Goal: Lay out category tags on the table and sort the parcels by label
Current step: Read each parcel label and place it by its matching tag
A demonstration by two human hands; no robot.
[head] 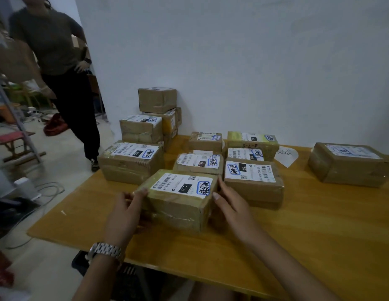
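Observation:
A taped cardboard parcel (178, 203) with a white shipping label marked 010 sits near the front of the yellow wooden table (297, 235). My left hand (126, 213), a metal watch on its wrist, grips the parcel's left side. My right hand (230, 205) presses with straight fingers against its right side. Behind it lie several labelled parcels: one marked 150 (253, 183), one marked 15H (199, 164), a large one marked 070 (130, 161). A white paper tag (285, 155) with handwriting lies at the back by the wall.
A stack of parcels (156, 118) rises at the table's back left corner. A lone parcel (347, 164) sits at the far right. A person (59, 61) stands on the floor to the left, near cables (48, 192) and a red stool (13, 137).

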